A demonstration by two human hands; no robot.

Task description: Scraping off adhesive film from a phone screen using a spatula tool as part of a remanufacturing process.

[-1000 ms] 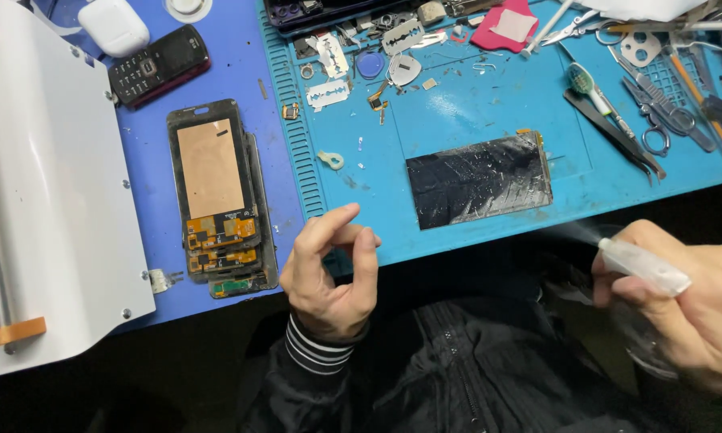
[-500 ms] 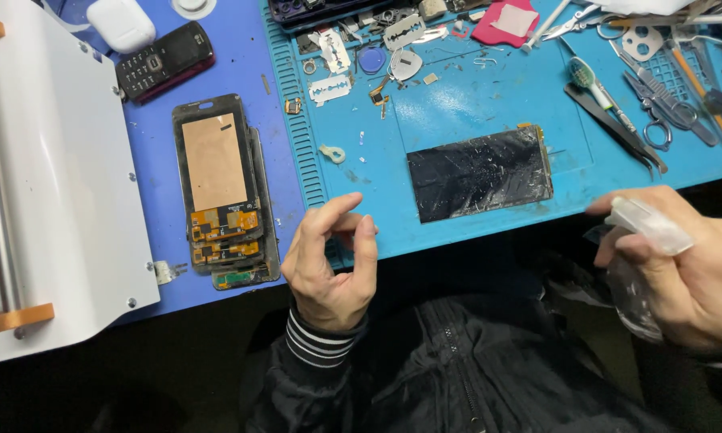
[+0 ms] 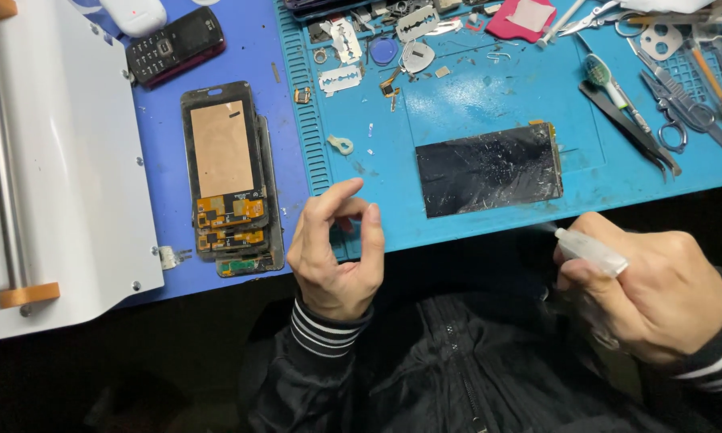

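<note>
Workbench: teal mat [image 3: 489,96] beside a blue mat [image 3: 257,48]. Right hand [image 3: 658,297] was closed around a small clear spray bottle [image 3: 590,250], off the teal mat's front edge; judged light, slick plastic, best held round the body. Left hand [image 3: 337,256] held nothing, fingers curled loosely, thumb and forefinger apart. Just beyond lay a cracked black screen panel [image 3: 489,168], thin and brittle: lift by the edges. Stacked phone frames [image 3: 229,180] at left; scissors [image 3: 682,96], tweezers [image 3: 630,124], razor blades [image 3: 341,78] crowded the back edge.
</note>
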